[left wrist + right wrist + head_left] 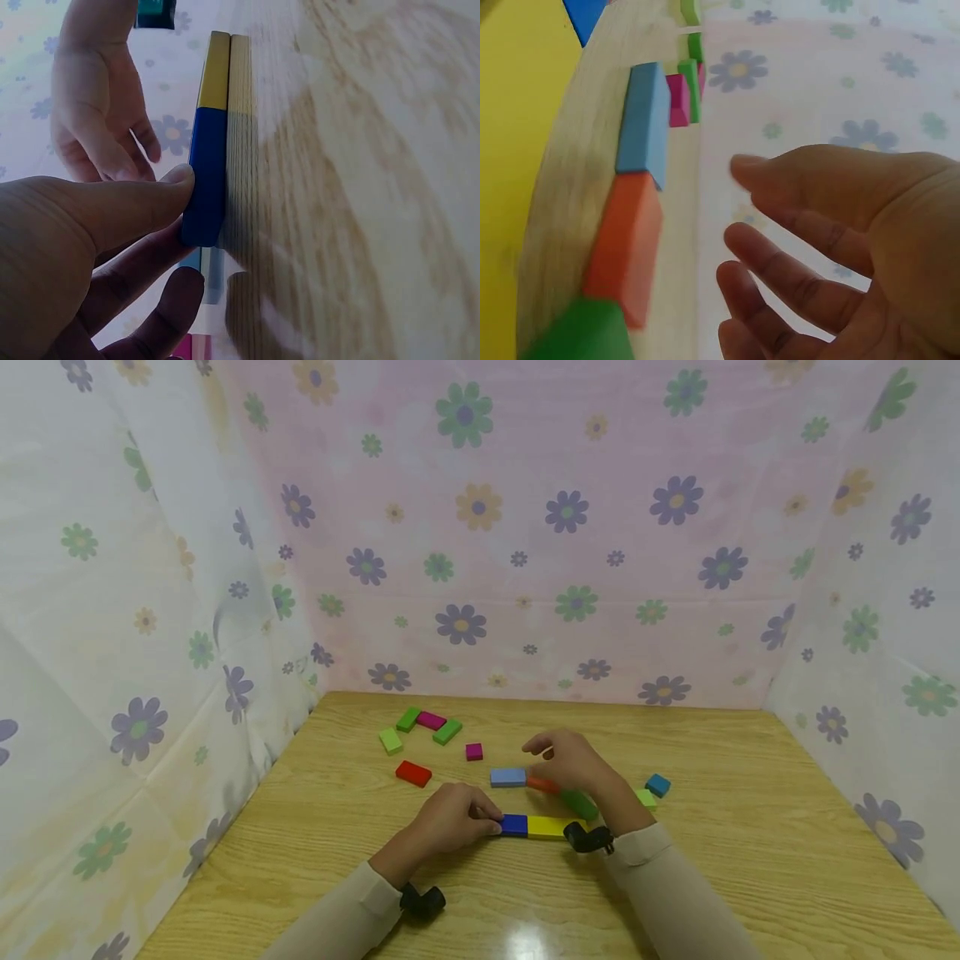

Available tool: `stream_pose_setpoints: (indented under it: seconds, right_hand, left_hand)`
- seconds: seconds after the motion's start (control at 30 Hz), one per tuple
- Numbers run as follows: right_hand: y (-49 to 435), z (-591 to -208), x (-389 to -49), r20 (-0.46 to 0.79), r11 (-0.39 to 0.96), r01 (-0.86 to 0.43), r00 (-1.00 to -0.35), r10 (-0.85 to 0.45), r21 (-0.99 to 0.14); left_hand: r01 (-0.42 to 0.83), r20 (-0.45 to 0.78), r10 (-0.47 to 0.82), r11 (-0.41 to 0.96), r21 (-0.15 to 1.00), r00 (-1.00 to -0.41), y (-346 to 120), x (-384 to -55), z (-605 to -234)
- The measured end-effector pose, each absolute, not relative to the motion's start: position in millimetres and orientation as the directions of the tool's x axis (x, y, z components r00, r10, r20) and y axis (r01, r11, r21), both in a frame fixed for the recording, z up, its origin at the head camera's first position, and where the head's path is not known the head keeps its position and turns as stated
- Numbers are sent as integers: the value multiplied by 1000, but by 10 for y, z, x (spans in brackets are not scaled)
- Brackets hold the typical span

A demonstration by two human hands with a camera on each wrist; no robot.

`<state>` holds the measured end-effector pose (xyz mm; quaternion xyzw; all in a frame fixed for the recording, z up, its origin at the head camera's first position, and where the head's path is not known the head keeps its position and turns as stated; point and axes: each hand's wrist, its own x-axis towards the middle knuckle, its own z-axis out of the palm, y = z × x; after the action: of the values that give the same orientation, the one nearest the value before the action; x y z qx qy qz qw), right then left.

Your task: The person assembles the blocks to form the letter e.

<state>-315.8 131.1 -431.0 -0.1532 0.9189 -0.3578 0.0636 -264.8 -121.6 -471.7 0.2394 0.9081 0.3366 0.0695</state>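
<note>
My left hand (453,817) pinches the outer end of a dark blue block (514,825) between thumb and fingers. The left wrist view shows the thumb on one face of this blue block (206,169). A yellow block (546,827) lies end to end with it. Behind this pair run a light blue block (508,777), an orange block (543,785) and a green block (579,804), joined end to end in a bent line. Over the orange block hovers my right hand (573,768), its fingers loosely bent and apart, holding nothing.
Toward the back left lie a red block (413,773), a small magenta block (474,752), a lime block (391,742) and a cluster of green and magenta blocks. Near the right wrist are a blue block (657,785) and a lime block (646,799). Flowered cloth (525,652) encloses the wooden table.
</note>
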Motion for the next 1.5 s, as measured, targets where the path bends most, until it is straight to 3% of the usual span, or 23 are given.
stream_pose_setpoints:
  seconds: [0.27,0.67,0.93,1.5]
  right_hand:
    - [1624,-4240,-2947,72,694,-287,-944,-322,-660]
    - [1929,-4455,-2652,-19,693,-120,-982,-189,-711]
    - [1968,-4519,-2595,-56,695,-91,-981,-187,-713]
    - [1924,-4598,-2597,-61,709,-92,-980,-188,-700]
  left_hand:
    - [393,42,477,668,631,-878,-1223,-2624,-4701]
    - [405,45,491,659,634,-870,-1215,-2633,-4694]
    - [376,6,490,660,650,-871,-1208,-2612,-4677]
    - [427,82,509,613,665,-857,-1262,-2650,-4671]
